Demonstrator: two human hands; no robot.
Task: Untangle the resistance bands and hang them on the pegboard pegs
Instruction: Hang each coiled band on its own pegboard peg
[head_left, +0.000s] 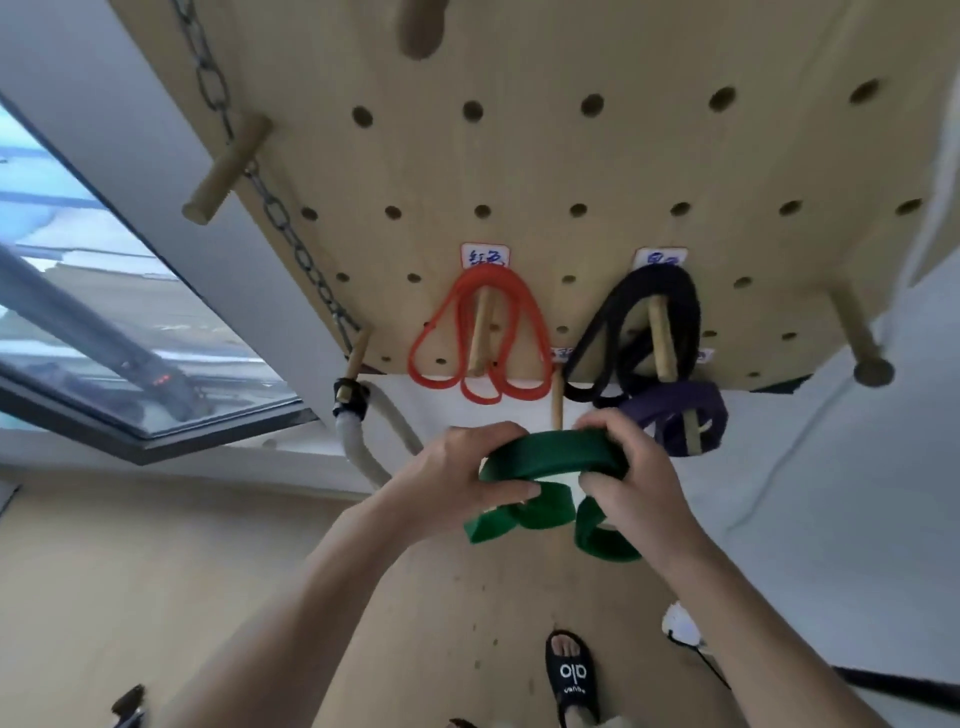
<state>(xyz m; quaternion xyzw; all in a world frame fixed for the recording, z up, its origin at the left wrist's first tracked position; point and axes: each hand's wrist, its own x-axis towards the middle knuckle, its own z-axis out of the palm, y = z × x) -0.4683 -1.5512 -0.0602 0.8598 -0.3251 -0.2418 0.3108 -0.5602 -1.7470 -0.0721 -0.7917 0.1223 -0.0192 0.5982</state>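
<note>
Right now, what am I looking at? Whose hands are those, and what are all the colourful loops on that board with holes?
There is one picture, taken by a camera worn on a person's head, looking down past their arms. The left hand and right hand are the person's own hands. Both grip a green band, a stretchy exercise loop, just in front of a bare wooden peg. The wooden pegboard has round holes with pegs pushed in. A red band, a black band and a purple band already hang on pegs. Below is the floor and a foot in a black sandal.
</note>
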